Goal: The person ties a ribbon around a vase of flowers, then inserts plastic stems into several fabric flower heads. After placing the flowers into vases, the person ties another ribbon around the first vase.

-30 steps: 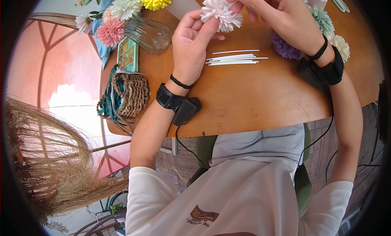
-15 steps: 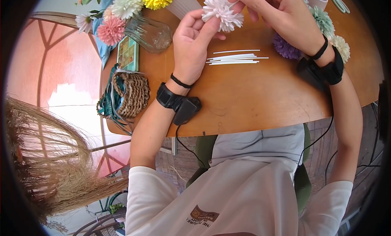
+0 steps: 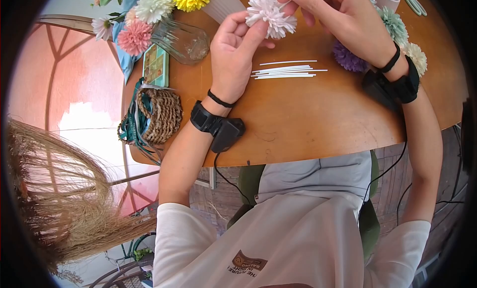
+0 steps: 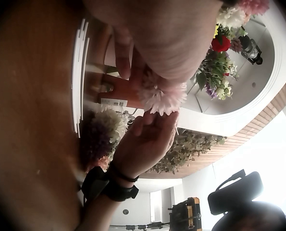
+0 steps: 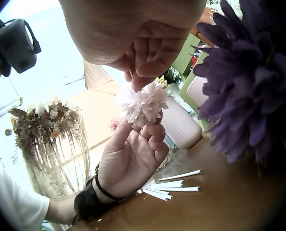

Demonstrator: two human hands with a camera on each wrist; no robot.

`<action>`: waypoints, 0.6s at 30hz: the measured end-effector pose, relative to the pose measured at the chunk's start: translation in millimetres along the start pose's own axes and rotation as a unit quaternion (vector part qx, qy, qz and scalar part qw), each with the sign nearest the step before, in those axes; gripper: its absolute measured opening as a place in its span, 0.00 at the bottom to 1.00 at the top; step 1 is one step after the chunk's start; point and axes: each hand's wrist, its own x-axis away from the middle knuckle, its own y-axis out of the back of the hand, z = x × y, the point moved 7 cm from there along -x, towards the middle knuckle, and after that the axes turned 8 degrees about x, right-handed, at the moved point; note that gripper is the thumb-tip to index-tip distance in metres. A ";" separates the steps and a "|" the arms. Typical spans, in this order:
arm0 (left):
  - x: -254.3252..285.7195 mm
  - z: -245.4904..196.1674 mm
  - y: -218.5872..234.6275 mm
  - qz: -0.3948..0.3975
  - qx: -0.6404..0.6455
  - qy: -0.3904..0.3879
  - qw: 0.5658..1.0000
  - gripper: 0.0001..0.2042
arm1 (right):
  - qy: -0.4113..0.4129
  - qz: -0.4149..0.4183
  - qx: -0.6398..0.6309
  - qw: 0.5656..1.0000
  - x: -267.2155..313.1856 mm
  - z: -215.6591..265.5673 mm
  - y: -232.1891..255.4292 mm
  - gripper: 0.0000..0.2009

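Blossom point(image 3: 271, 16), pale pinkish white and full of narrow petals, was held up off the tabletop point(image 3: 308, 119), between the two hands; the left hand point(image 3: 232, 54) pinched it from beneath and the side, thumb against the petals, its other fingers curled behind; the right hand point(image 3: 348, 27) had thumb and fingertips pressed together at the flower's far edge, pinching what looked like a thin white stick point(image 4: 176, 131), though whether that piece ran into the bloom could not be told.

The flower looked artificial and would probably handle as something very light and soft, its petals giving under slight pressure and springing back; a hard squeeze might crease them or work a layer loose; the surest hold seemed to be low, at the firmer centre under the petals, with the outer tips left free; the stick seemed stiffer but slender, likely to roll or bend if gripped far from its end.

Similar white sticks point(image 3: 285, 72) lay in a loose bundle on the tabletop below the hands; a purple flower point(image 3: 349, 58) lay near the right wrist; a ribbed glass vase point(image 3: 191, 45) lay beyond the left hand.
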 end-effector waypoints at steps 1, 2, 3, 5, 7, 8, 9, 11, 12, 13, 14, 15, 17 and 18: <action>-0.1 0.0 0.0 0.000 -0.001 0.000 1.000 0.15 | -0.002 0.001 0.003 1.000 2.1 8.0 1.8 0.10; 0.0 -0.1 -0.1 0.000 -0.001 0.001 1.000 0.15 | -0.005 0.002 0.005 1.000 2.7 13.4 2.4 0.10; 0.0 -0.2 -0.3 -0.001 -0.001 0.001 1.000 0.16 | -0.001 0.001 0.005 1.000 2.2 8.1 1.9 0.10; 0.0 -0.1 -0.4 -0.001 -0.001 0.001 1.000 0.16 | 0.007 0.000 0.004 1.000 0.3 -6.9 0.4 0.10; -0.2 0.0 -0.2 0.000 -0.001 0.001 1.000 0.16 | 0.010 0.000 0.008 1.000 0.5 -6.7 0.8 0.10; -0.2 0.1 0.0 0.000 0.000 0.001 1.000 0.16 | 0.011 0.000 0.010 1.000 0.5 -6.4 0.9 0.10; -0.1 0.5 0.3 0.000 0.000 0.001 1.000 0.15 | 0.012 0.001 0.012 1.000 0.4 -6.3 1.0 0.10; -0.1 0.8 0.6 0.000 0.002 0.001 1.000 0.15 | 0.014 0.001 0.015 1.000 0.3 -6.1 1.0 0.10; -0.1 0.8 0.8 -0.001 0.003 0.000 1.000 0.15 | 0.014 0.002 0.007 1.000 0.3 -6.9 0.6 0.10; 0.0 0.8 0.9 -0.002 0.003 0.000 1.000 0.15 | 0.015 0.002 0.000 1.000 0.5 -8.4 0.1 0.10; -0.1 0.8 0.9 -0.005 0.015 -0.001 1.000 0.14 | 0.015 0.002 -0.007 1.000 0.5 -9.3 -0.2 0.10; -0.2 0.7 0.4 -0.008 0.027 -0.001 1.000 0.14 | 0.015 0.003 -0.008 1.000 0.4 -9.3 -0.3 0.10; -0.2 0.3 -0.2 -0.010 0.038 -0.004 0.999 0.13 | 0.014 0.004 -0.011 1.000 0.2 -9.1 -0.4 0.10; -0.2 -0.1 -0.3 -0.009 0.038 -0.005 0.999 0.13 | 0.013 0.003 -0.011 1.000 0.2 -9.2 -0.2 0.10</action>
